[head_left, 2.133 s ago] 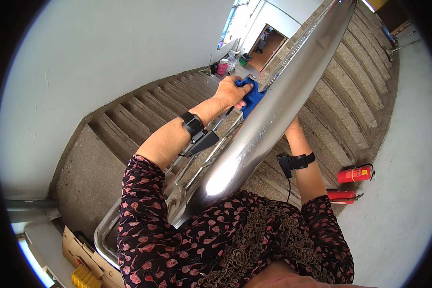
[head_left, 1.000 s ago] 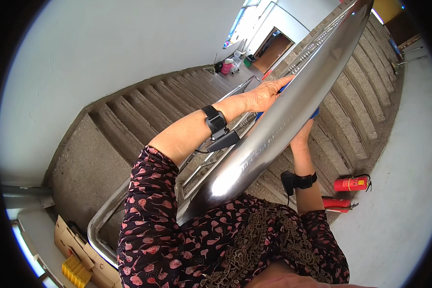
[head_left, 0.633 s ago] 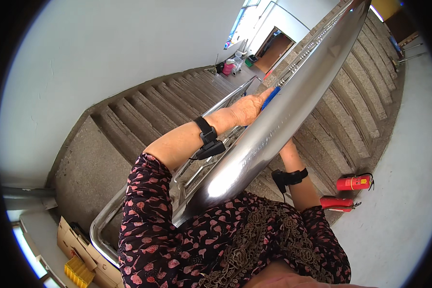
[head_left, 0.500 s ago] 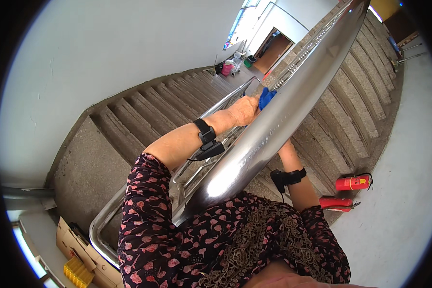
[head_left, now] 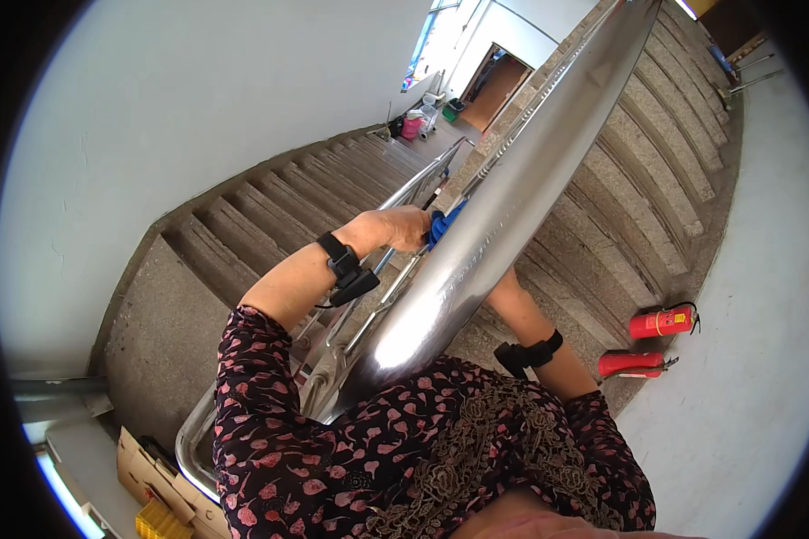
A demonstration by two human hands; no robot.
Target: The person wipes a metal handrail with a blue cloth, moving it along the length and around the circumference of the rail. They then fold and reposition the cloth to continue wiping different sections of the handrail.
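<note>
A wide, shiny metal handrail (head_left: 521,198) slants up and away in front of me, over the stair balusters. On its left side my left hand (head_left: 406,228) is closed on a blue cloth (head_left: 442,225), bunched against the rail's underside edge. My right hand (head_left: 505,293) reaches beneath the rail from the right; only its wrist end shows, and its fingers are hidden behind the metal. A black strap with a small box circles each forearm.
Steps go down on the left (head_left: 252,225) and rise on the right (head_left: 638,180). Two red fire extinguishers (head_left: 661,322) lie by the right wall. Cardboard (head_left: 157,472) and a yellow crate (head_left: 162,521) are at lower left. A pink bucket (head_left: 412,128) stands by a far doorway (head_left: 494,90).
My left hand and the blue cloth have slid down the rail toward me. My right forearm has also shifted left and nearer. The view has moved slightly.
</note>
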